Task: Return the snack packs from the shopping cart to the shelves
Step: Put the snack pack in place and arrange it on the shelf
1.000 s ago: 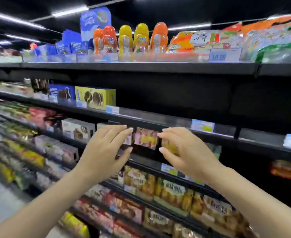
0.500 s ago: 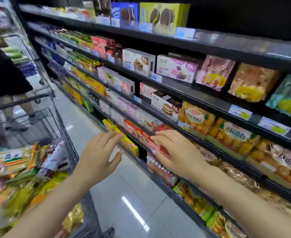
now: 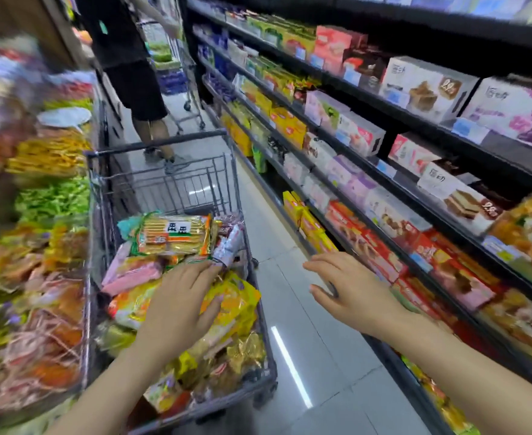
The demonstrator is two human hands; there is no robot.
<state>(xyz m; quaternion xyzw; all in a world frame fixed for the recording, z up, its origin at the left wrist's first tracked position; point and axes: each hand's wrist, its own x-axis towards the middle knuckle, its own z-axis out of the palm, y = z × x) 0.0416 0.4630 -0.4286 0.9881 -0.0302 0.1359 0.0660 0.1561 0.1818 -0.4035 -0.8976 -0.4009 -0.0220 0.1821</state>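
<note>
A grey wire shopping cart (image 3: 239, 196) stands in the aisle at lower left, heaped with snack packs. My left hand (image 3: 184, 304) hovers over the heap with fingers spread, its thumb lying against a yellow snack pack (image 3: 238, 304). A cracker pack (image 3: 173, 235) with orange and green ends lies at the far side of the heap, and a pink pack (image 3: 131, 273) lies left of my hand. My right hand (image 3: 351, 291) is open and empty above the floor, between the cart and the shelves (image 3: 447, 221) on the right.
A person in dark clothes (image 3: 133, 58) stands ahead beside another cart (image 3: 176, 73). Blurred bins of bagged snacks (image 3: 38, 215) line the left side. The right shelves hold cake boxes and bread packs. A strip of tiled floor (image 3: 290, 340) lies between the cart and the shelves.
The view swung from the shelves down and left to the cart. My left hand moved from the shelf area onto the pile in the cart. My right hand dropped away from the shelf, empty.
</note>
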